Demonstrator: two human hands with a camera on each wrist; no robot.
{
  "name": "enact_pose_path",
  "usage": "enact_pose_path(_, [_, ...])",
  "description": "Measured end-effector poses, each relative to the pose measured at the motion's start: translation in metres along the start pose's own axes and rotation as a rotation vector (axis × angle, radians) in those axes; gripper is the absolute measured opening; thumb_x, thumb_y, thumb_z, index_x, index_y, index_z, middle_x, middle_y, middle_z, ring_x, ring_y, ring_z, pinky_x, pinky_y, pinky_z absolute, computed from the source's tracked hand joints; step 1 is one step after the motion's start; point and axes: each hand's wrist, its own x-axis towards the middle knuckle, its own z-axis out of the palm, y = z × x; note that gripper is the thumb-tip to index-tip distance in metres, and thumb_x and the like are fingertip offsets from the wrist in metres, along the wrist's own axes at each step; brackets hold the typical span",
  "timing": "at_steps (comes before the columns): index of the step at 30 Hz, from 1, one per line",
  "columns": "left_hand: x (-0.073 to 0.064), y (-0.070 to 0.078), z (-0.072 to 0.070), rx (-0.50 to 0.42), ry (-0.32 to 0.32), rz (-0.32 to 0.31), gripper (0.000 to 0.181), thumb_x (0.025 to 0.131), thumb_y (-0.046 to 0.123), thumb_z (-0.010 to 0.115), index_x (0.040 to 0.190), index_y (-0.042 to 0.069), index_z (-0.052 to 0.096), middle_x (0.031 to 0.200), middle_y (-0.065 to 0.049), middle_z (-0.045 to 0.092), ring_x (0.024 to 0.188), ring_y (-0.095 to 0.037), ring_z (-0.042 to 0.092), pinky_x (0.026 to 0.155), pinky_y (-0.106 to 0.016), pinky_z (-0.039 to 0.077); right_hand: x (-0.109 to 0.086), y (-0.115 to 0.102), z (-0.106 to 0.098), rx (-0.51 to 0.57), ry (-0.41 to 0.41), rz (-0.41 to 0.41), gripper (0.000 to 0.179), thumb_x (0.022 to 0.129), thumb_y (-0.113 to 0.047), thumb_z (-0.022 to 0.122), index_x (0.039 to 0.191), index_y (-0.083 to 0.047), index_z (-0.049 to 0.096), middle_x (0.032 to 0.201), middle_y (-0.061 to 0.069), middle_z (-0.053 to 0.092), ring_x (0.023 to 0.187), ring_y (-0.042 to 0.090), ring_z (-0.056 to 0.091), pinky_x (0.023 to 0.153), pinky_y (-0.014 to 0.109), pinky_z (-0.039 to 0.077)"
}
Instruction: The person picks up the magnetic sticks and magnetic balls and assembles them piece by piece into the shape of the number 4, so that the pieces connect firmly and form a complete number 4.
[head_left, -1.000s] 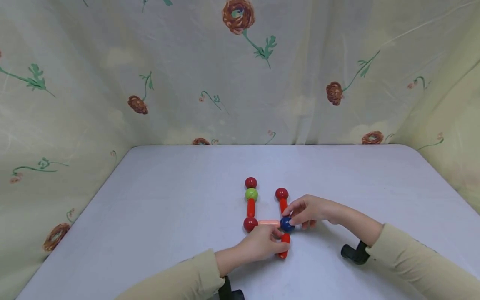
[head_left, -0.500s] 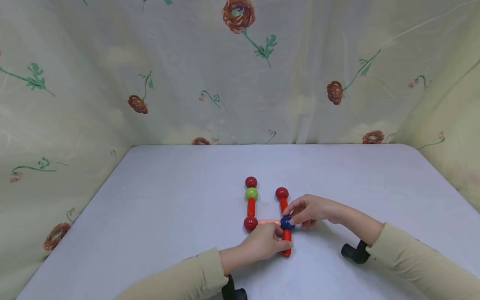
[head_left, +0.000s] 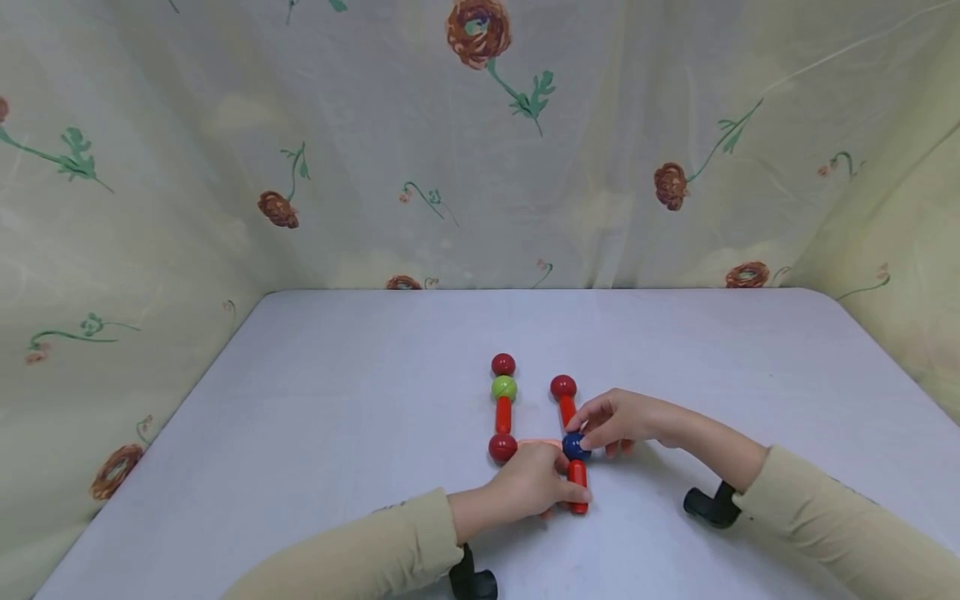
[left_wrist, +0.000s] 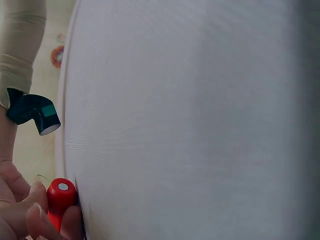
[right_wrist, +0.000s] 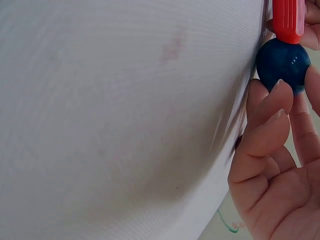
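My right hand [head_left: 626, 417] holds the blue ball [head_left: 575, 446] between thumb and fingers; the right wrist view shows fingertips against its underside. In my left hand [head_left: 528, 483] a short red rod [head_left: 577, 475] is pinched, pointing toward me from the blue ball. Its round end [left_wrist: 63, 187] with a silvery dot shows in the left wrist view. Rod and ball meet end to end in the right wrist view. Beyond the blue ball, another red rod [head_left: 567, 408] leads to a red ball [head_left: 563, 387]. A pink rod [head_left: 532, 441], partly behind my left hand, runs left.
At the pink rod's left end lies a red ball [head_left: 502, 448]. A column continues away from it: red rod [head_left: 503, 415], green ball [head_left: 504, 388], then a red ball [head_left: 503, 365]. All lie on a white table [head_left: 360, 400] before a flowered curtain [head_left: 360, 125].
My left hand has shifted slightly right with the red rod. The rod has swung from a slant into line and moved up against the blue ball. My right hand has stayed in place.
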Motion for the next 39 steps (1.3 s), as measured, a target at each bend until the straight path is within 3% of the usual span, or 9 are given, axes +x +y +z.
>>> enact_pose_path(9, [-0.0018,0.0003,0.0014,-0.026,-0.003,-0.005,0.026,0.071,0.024,0.078,0.083,0.008,0.062,0.05,0.0,0.046,0.035,-0.012,0.044,0.039,-0.017,0.034,-0.0003,0.0008,0.0012,-0.012,0.016,-0.006,0.026,0.081,-0.018,0.067,0.106,-0.01,0.065,0.077,0.001,0.059,0.057,0.014,0.052,0.051,0.022,0.038])
enact_pose_path(27, [-0.0034,0.0018,0.0015,-0.047,-0.006,-0.021,0.024,0.072,0.024,0.077,0.082,0.009,0.061,0.048,0.0,0.045,0.035,-0.012,0.043,0.039,-0.017,0.033,-0.0016,0.0004,0.0012,-0.01,0.022,0.003,0.025,0.082,-0.017,0.067,0.105,-0.01,0.065,0.076,0.001,0.06,0.056,0.014,0.051,0.051,0.022,0.038])
enact_pose_path(39, [-0.0046,-0.0045,-0.0058,-0.105,-0.043,-0.014,0.033,0.073,0.021,0.076,0.1,0.008,0.063,0.056,-0.001,0.054,0.037,-0.013,0.045,0.041,-0.018,0.037,-0.002,-0.0016,0.0026,-0.019,0.028,0.005,0.026,0.082,-0.017,0.067,0.107,-0.01,0.065,0.079,0.0,0.06,0.056,0.014,0.051,0.051,0.022,0.038])
